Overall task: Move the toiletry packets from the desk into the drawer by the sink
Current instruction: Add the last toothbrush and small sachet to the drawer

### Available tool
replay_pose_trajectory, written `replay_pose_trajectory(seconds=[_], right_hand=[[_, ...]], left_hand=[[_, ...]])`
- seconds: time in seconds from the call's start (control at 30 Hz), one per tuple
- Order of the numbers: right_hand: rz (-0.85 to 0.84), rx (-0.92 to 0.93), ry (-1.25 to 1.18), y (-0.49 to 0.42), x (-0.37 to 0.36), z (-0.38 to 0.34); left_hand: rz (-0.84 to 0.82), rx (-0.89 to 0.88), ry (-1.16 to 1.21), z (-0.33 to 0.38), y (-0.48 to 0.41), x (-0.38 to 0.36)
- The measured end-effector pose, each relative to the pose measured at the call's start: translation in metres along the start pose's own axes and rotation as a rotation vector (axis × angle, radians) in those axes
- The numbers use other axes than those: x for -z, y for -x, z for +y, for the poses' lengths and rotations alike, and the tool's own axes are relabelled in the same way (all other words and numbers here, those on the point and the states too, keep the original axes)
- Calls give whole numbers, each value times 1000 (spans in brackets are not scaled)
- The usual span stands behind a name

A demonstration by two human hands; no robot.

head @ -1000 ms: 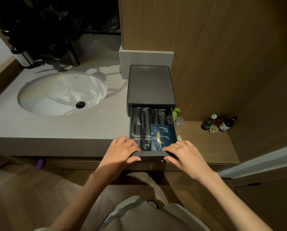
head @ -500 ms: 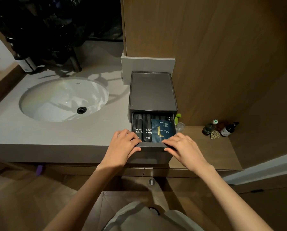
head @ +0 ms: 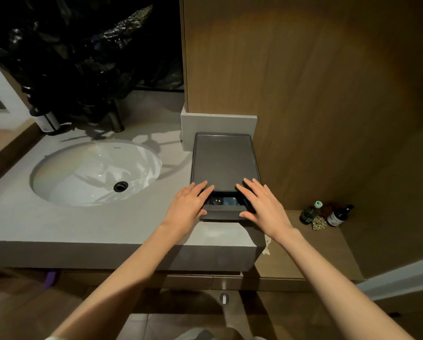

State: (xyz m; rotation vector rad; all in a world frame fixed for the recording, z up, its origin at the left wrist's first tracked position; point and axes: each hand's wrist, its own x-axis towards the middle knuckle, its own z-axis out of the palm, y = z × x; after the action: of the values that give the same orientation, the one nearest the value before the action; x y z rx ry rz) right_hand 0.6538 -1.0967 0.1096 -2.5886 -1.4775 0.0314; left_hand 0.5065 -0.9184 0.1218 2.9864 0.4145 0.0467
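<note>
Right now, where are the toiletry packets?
In the head view, right of the sink, the toiletry packets lie inside the nearly closed drawer of the grey box, showing only through the narrow gap between the left hand and right hand.

Of the packets (head: pixel 224 201) only a narrow strip shows in the drawer (head: pixel 221 213); the rest lies hidden under the box top (head: pixel 224 163). The left hand (head: pixel 188 207) and right hand (head: pixel 263 206) cover the drawer's front corners.
</note>
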Motion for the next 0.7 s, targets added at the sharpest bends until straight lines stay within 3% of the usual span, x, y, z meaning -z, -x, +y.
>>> replay_pose_trajectory(seconds=[0.23, 0.7], right_hand=[[-166, -87, 40, -37, 7, 9], [-176, -144, -4, -33, 16, 1]], left_hand=[[-78, 3, -116, -14, -37, 2], [38, 48, 5, -8, -37, 5]])
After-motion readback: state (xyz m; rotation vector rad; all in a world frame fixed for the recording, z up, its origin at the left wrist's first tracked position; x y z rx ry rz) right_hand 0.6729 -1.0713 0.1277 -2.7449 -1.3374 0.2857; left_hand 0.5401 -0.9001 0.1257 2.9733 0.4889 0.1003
